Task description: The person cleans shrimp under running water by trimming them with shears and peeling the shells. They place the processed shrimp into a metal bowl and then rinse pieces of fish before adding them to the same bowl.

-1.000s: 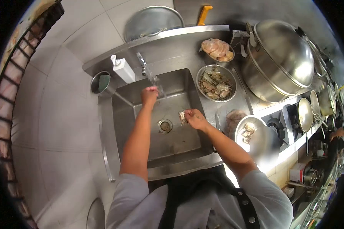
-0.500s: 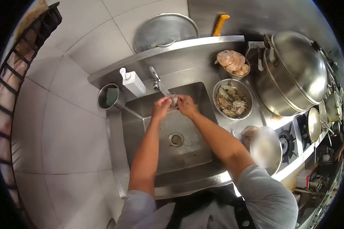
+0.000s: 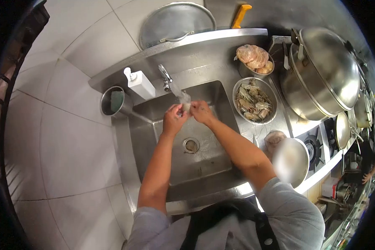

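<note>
Over the sink (image 3: 162, 166), my left hand (image 3: 175, 118) and my right hand (image 3: 201, 111) pinch a small, pale, wet shrimp (image 3: 186, 107) between their fingertips. Water from the tap (image 3: 166, 77) runs onto it. Fingers and splashing water partly hide the shrimp. To the right of my right hand, a round metal bowl (image 3: 275, 100) holds a heap of whole-looking grey-brown shrimp (image 3: 253, 101) with long feelers. Down in the basin, the drain (image 3: 191, 145) has some dark bits in it.
A white pump bottle (image 3: 141, 85) and a metal container (image 3: 108, 102) with a green pad stand left of the tap. A pot of pinkish bagged food (image 3: 253, 57), a large steamer (image 3: 321, 75), a gas burner (image 3: 313, 146) and a pan (image 3: 302, 164) are at right. Another person's hand (image 3: 367, 178) shows far right.
The view has shifted slightly. My hands have turned the shrimp more upright under the stream, and more splashing water shows around it. Both hands keep their pinch.
</note>
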The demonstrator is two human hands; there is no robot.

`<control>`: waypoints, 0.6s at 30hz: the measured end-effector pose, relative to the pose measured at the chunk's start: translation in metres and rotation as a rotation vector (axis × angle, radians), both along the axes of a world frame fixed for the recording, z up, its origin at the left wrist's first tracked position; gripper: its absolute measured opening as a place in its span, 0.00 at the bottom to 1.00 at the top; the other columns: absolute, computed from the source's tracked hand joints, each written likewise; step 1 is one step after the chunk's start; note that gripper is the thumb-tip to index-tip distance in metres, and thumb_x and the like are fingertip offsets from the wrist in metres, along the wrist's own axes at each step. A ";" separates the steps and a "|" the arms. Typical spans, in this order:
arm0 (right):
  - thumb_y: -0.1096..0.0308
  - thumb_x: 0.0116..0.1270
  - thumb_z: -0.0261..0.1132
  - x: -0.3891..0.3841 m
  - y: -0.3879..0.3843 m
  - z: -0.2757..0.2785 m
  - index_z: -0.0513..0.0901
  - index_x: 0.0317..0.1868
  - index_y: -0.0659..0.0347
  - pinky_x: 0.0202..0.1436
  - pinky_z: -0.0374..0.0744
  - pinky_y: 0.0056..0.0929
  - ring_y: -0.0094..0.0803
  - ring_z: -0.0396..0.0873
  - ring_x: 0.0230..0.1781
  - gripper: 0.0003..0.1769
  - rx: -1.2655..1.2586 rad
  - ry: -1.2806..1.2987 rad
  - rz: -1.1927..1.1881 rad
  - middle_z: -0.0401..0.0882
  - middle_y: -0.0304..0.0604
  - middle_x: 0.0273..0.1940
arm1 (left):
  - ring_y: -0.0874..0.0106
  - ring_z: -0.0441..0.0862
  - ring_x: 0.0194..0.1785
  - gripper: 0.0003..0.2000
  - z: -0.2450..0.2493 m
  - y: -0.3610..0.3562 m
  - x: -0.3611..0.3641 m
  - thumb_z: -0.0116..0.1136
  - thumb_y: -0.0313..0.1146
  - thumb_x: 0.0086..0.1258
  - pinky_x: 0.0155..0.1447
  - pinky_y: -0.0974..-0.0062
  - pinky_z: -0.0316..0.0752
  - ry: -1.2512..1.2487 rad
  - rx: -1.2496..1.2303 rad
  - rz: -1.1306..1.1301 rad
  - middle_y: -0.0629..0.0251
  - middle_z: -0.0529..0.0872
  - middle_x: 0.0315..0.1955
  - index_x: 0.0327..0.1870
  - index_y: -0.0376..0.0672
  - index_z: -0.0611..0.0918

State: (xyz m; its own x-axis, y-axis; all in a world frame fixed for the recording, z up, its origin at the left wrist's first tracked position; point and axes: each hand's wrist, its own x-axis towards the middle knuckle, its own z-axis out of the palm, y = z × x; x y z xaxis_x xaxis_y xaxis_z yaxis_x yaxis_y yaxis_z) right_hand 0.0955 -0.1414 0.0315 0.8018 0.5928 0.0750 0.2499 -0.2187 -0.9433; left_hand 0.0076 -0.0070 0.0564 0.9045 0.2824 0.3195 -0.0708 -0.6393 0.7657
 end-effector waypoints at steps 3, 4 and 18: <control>0.68 0.64 0.57 -0.014 -0.011 -0.003 0.83 0.35 0.62 0.30 0.74 0.23 0.21 0.77 0.26 0.10 0.059 0.351 -0.054 0.83 0.37 0.29 | 0.67 0.84 0.40 0.16 0.002 -0.014 -0.008 0.65 0.28 0.57 0.48 0.75 0.77 -0.017 -0.018 -0.030 0.57 0.84 0.40 0.46 0.32 0.81; 0.68 0.64 0.57 -0.019 -0.014 -0.003 0.83 0.35 0.62 0.30 0.74 0.23 0.21 0.77 0.26 0.10 0.058 0.352 -0.055 0.83 0.37 0.29 | 0.69 0.83 0.40 0.15 0.003 -0.019 -0.012 0.66 0.28 0.58 0.48 0.76 0.77 0.002 -0.083 -0.029 0.58 0.84 0.41 0.46 0.32 0.81; 0.70 0.60 0.61 -0.061 -0.100 0.069 0.79 0.49 0.68 0.49 0.76 0.39 0.43 0.79 0.44 0.17 0.205 -0.264 -0.046 0.80 0.50 0.41 | 0.75 0.83 0.38 0.10 -0.006 -0.063 -0.040 0.60 0.26 0.65 0.41 0.76 0.81 -0.024 -0.895 0.001 0.62 0.84 0.39 0.45 0.34 0.79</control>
State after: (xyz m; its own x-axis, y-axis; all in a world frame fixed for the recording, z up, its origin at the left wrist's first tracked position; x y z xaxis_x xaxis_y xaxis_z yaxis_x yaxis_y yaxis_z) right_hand 0.0343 -0.2413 0.1008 0.7643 0.5075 0.3978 0.4859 -0.0478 -0.8727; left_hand -0.0324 -0.0700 0.0506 0.9003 0.4353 -0.0022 -0.0927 0.1964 0.9761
